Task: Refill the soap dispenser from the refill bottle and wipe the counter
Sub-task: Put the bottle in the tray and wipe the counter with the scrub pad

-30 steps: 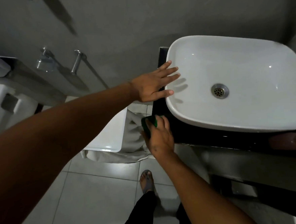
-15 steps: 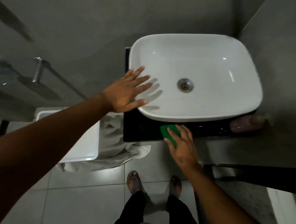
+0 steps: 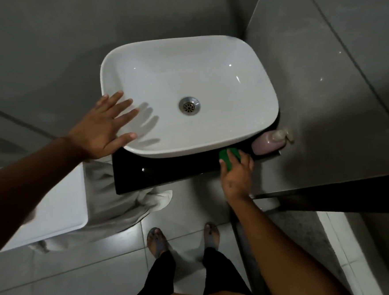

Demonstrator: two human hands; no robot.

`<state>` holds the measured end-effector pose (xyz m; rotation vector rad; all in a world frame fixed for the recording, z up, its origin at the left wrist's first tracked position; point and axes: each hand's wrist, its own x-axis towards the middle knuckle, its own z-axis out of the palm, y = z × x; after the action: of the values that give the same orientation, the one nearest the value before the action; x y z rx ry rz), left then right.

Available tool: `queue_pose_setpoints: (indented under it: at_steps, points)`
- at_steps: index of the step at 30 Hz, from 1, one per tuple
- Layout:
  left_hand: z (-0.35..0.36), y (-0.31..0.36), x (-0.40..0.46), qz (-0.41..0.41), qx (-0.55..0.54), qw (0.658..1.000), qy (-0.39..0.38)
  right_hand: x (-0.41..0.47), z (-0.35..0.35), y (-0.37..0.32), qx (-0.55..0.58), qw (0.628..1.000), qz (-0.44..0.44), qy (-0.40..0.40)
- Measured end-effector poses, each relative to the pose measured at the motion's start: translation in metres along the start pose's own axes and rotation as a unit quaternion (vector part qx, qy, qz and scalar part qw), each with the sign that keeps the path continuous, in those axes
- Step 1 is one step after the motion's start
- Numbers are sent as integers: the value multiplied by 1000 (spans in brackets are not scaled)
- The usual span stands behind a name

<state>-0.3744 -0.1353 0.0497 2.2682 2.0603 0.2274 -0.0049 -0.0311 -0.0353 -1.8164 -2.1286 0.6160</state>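
Sponge [image 3: 227, 158] swept rightward along black counter [image 3: 167, 172], now beside soap dispenser [image 3: 268, 143].
Right hand [image 3: 237, 176] presses it flat-fingered; left hand [image 3: 102, 128] spread open; wiping nearly complete.

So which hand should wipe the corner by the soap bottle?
Right. The right hand already presses the green sponge on the black counter beside the soap bottle; the left hand rests open on the sink.
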Motion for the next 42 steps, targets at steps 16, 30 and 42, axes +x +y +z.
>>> queue_pose_setpoints:
  at_steps: [16, 30, 42]
  points:
    - [-5, 20, -41, -118, -118, 984, 70, -102, 100, -157, -29, 945, -277, -171]
    - [77, 18, -271, -530, -164, 824, 114, -144, 161, -248, 118, 876, -359, -299]
    - [192, 12, -326, -552, -102, 828, 3, -179, 336, -288, -103, 834, -392, -375]
